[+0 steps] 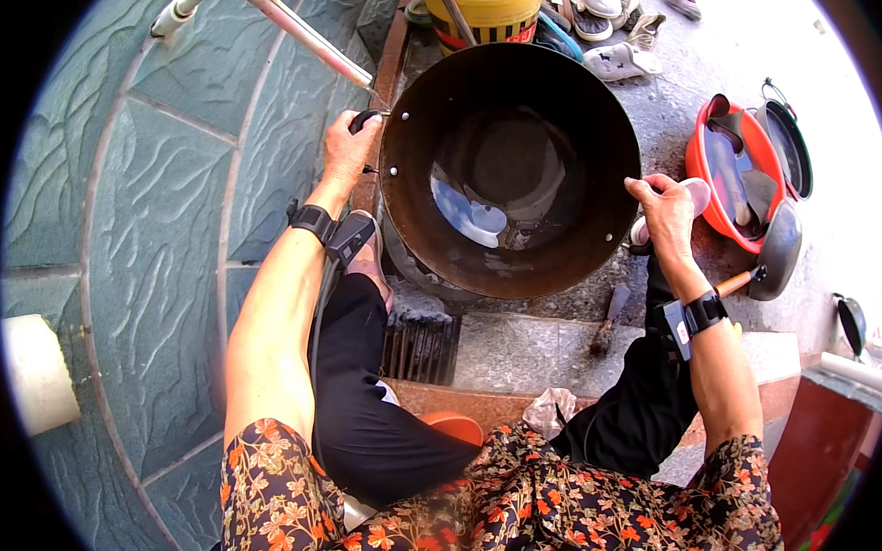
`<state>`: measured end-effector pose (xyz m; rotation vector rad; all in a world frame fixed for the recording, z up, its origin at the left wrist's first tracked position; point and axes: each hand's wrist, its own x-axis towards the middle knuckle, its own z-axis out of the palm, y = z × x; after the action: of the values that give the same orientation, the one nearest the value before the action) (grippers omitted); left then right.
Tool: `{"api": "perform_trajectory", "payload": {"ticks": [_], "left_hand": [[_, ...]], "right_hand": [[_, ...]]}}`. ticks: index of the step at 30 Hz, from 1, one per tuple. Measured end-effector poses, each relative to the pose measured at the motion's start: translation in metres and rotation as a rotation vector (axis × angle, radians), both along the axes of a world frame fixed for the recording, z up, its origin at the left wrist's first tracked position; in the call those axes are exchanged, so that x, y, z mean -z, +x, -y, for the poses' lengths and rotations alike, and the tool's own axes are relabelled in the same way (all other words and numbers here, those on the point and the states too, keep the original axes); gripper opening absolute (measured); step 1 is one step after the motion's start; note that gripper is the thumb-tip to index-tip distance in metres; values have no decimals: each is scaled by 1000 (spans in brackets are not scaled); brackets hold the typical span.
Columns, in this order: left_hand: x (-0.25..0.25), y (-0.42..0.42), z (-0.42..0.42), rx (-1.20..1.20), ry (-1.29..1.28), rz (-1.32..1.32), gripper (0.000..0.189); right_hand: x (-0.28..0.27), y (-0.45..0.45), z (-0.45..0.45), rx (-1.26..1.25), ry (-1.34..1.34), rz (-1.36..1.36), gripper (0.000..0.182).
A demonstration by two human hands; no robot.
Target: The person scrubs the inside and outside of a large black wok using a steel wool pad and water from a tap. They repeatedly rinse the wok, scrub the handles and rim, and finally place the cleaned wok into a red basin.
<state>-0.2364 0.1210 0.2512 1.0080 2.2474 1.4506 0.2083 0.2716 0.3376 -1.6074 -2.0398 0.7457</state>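
A large dark wok [600, 99] fills the middle of the head view, its bowl facing up towards me. Shallow water [549, 199] lies at its bottom and reflects bright sky. My left hand [347, 148] is closed round the wok's black loop handle [363, 120] on the left side. At the right rim, my right hand [668, 210] pinches the edge between thumb and fingers. From a pipe spout [346, 64] just above my left hand, a thin trickle of water falls near the handle.
Behind the wok stand a yellow bucket [486, 15] and several shoes [620, 62]. An orange-red basin [696, 153] holding water and dark pieces is at right, beside pans [781, 247]. A scraper-like tool [612, 318] lies near a drain grate [420, 351]. A stone-tiled wall [160, 171] borders the left.
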Motion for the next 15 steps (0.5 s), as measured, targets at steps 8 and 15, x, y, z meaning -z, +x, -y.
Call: {"api": "perform_trajectory", "payload": {"ticks": [8, 15], "left_hand": [[-5, 7, 2, 23, 30, 224, 28], [-15, 6, 4, 155, 65, 354, 25]], "right_hand": [[-3, -1, 2, 23, 55, -15, 37], [-4, 2, 1, 70, 89, 7, 36]]}}
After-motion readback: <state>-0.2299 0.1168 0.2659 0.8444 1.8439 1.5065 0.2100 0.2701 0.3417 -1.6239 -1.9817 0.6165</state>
